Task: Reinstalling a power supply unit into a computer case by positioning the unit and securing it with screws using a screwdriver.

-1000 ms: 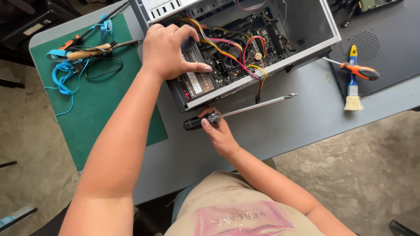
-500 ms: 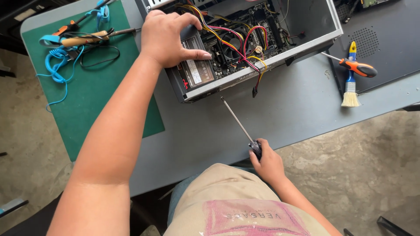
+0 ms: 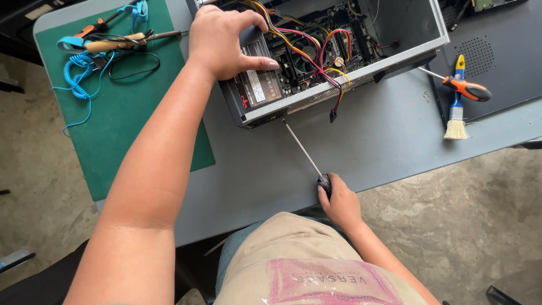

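An open grey computer case [image 3: 420, 48] lies on the grey table [image 3: 372, 141], showing a board, a fan and coloured wires. My left hand [image 3: 223, 39] rests on the black power supply box [image 3: 257, 85] at the case's near left corner, fingers spread over its top. My right hand [image 3: 339, 200] grips the black handle of a long screwdriver [image 3: 302, 149] near the table's front edge. Its thin shaft slants up and left, with the tip at the case's lower front edge.
A green mat [image 3: 135, 113] covers the table's left part, holding a blue coiled strap [image 3: 79, 85], a black cable and a wooden-handled tool [image 3: 118, 42]. At the right lie an orange-handled screwdriver [image 3: 466, 87] and a small brush [image 3: 456, 113] on a dark panel. Concrete floor lies below.
My right hand swung the screwdriver from lying flat across the table to pointing at the case's front edge, and drew back toward my body. My left hand stayed on the power supply.
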